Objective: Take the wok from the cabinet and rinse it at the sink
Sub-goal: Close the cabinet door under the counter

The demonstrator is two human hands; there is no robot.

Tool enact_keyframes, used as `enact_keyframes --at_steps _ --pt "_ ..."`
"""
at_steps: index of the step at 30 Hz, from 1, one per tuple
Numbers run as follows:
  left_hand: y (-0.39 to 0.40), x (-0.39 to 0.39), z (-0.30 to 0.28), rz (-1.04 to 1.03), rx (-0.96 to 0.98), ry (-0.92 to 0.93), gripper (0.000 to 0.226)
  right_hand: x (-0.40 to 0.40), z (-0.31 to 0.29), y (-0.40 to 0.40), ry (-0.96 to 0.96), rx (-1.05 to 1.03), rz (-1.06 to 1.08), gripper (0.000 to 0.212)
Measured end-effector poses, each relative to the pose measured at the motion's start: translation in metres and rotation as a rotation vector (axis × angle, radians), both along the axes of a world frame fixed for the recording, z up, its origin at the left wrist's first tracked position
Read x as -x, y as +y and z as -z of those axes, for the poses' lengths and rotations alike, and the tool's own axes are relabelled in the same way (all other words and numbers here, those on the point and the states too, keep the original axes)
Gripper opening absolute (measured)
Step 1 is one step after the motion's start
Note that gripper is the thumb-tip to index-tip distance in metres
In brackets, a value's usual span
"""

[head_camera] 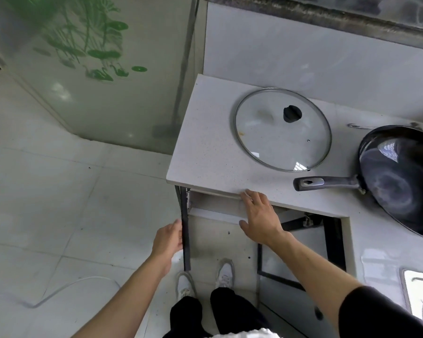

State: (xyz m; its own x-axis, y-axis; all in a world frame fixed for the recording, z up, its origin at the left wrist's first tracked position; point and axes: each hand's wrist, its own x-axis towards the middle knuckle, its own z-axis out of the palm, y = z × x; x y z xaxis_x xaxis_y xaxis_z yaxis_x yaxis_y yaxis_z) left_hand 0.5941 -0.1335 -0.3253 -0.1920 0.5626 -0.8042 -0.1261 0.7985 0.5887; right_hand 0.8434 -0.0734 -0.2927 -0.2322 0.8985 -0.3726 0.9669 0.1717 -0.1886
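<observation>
We see the wok [398,181] resting on the pale speckled countertop [205,152], already out of the cabinet [217,215]. It is black and deep, with a glossy inside that mirrors a window, and its long dark handle [327,183] points left along the counter's front edge, a hanging slot near its tip. Part of the bowl runs out of view on the right.

Neither hand touches it. Our right hand [260,217] lies open, fingers spread and flat against the counter's front lip and the white panel below it, gripping nothing we can make out; the handle's tip sits near, just up and to the right of those fingers. Our left hand [170,237] is lower and further left, well apart from the wok, its fingers loosely curled around the edge of the dark cabinet door [186,235] (seen edge-on, so how firmly it grips we cannot tell).

Behind the handle a round glass lid [282,129] with a metal rim and black knob lies flat on the counter, just beside the wok. A corner of the sink [408,296] shows at the lower right. Below us are white shoes [226,274] on a tiled floor [47,191], where a white cord [59,291] trails.
</observation>
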Motion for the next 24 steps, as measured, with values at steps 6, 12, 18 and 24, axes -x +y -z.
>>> enact_keyframes --at_steps 6,12,18,24 --pt "0.007 -0.031 0.006 -0.272 0.105 -0.42 0.056 -0.006 -0.002 0.007 -0.007 0.014 -0.032 0.081" --pt "0.03 -0.065 0.005 -0.502 0.122 -0.755 0.076 -0.01 -0.004 0.009 -0.005 0.034 -0.053 0.08" --pt "0.036 -0.082 0.015 -0.616 0.085 -0.855 0.078 -0.015 -0.002 0.009 0.045 0.036 -0.036 0.084" --pt "0.051 -0.097 0.013 -0.67 0.057 -0.903 0.083 -0.016 0.002 0.007 0.084 0.006 -0.016 0.085"
